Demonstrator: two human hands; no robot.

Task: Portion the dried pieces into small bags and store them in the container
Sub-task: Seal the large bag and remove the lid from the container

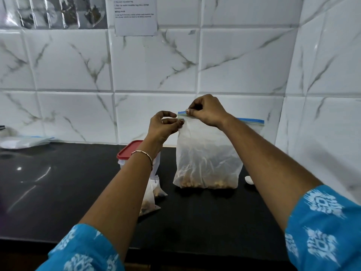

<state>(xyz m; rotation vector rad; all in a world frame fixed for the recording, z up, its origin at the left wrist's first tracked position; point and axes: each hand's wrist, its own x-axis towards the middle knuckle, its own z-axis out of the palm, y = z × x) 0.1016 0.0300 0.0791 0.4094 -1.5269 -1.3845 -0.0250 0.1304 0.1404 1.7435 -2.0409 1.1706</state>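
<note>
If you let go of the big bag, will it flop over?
Probably. The big bag is thin, crinkly plastic, so likely floppy. Both hands pinch its zip top. The dried pieces sit only at the bottom, so it may slump rather than topple.

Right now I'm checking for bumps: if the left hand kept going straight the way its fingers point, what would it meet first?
The left hand points rightward at the large bag; its fingertips already pinch the bag's top corner, so it would press into the bag itself, then probably the right hand, though depth is unclear.

The left forearm (125,184) hid most of the red-lidded container (128,151) and perhaps two small bags (154,194).
</note>
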